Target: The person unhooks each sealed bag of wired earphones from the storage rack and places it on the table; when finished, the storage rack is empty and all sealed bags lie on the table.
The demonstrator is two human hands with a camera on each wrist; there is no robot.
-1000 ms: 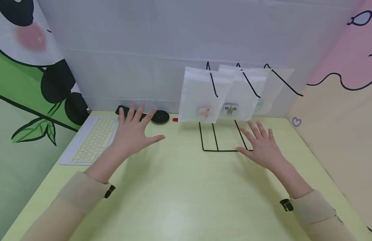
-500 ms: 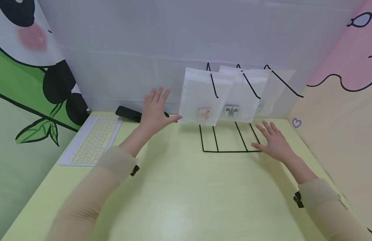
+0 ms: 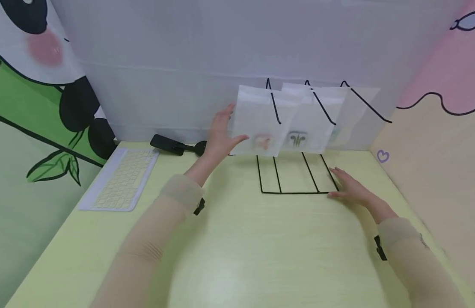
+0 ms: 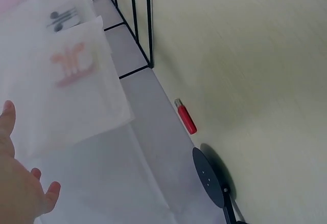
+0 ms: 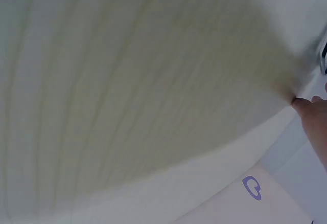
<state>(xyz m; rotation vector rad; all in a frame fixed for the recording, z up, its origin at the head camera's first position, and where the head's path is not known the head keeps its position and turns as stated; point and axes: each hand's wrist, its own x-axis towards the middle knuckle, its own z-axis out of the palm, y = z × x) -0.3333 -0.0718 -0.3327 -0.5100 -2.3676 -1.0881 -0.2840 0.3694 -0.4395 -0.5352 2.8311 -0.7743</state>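
A black wire rack (image 3: 299,193) stands on the table at the back right, with three hooks. Several frosted translucent bags hang on it. The nearest bag (image 3: 256,115) shows a pinkish earphone shape low down, and the one behind (image 3: 314,115) a dark one. My left hand (image 3: 220,134) is raised at the nearest bag's left edge, fingers extended and thumb spread in front; contact cannot be told. In the left wrist view, that hand (image 4: 20,183) is partly out of frame. My right hand (image 3: 349,187) is low at the rack base's front right corner, fingers extended.
A white keyboard (image 3: 120,179) lies at the table's left. Behind it is a black stand (image 3: 168,144) with a round disc (image 4: 208,177), partly hidden in the head view by my left hand. A small red stick with a metal end (image 4: 187,119) lies near the back wall.
My left hand has moved right, from over the black stand to the nearest bag's edge. My right hand has shifted right and lower, to the rack base's corner. The bags hang as before.
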